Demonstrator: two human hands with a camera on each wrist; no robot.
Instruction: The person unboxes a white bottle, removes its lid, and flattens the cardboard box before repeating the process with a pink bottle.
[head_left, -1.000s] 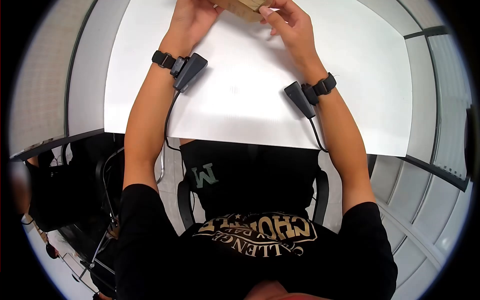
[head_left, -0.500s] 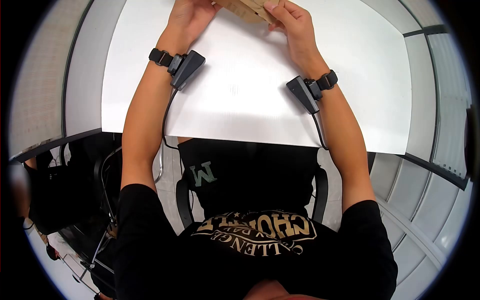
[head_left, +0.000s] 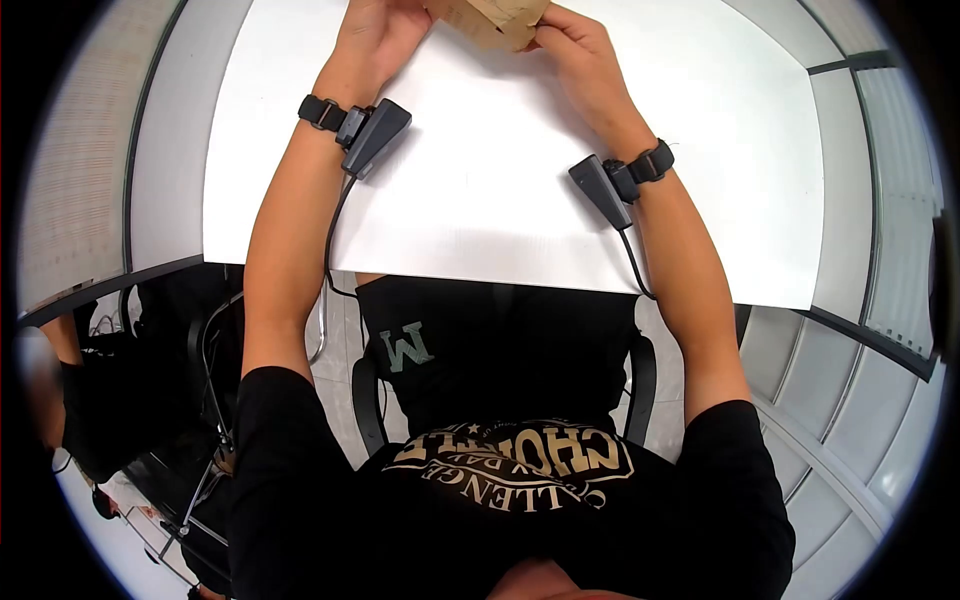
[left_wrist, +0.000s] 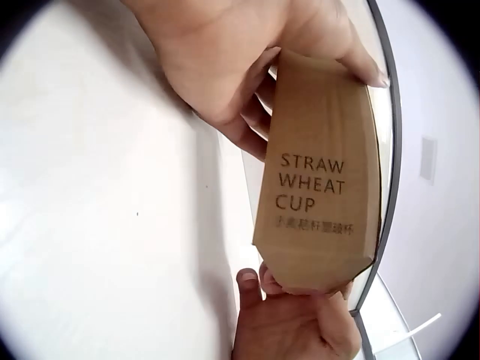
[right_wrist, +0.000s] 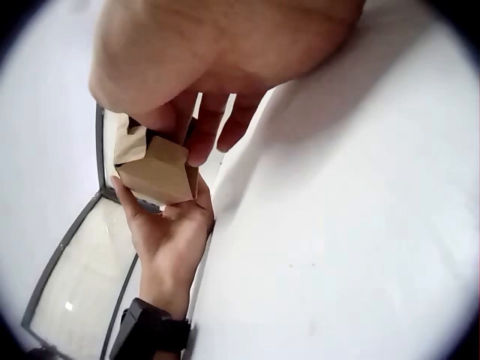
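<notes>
Tall brown kraft-card carton printed STRAW WHEAT CUP (left_wrist: 319, 195), held above the far part of the white surface (head_left: 480, 180). Left hand (left_wrist: 240, 67) curls round one end; right hand (left_wrist: 300, 326) pinches the other by fingertips. Risk: so light a pinch may slip, dropping or creasing the carton.

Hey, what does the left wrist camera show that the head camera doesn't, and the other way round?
Only the left wrist view shows the print on the cardboard box: STRAW WHEAT CUP, with a line of small characters beneath. Only the head view shows the wrist cameras, the black T-shirt and the chair. Both show the left hand and the right hand holding the box by its ends over the white table.
</notes>
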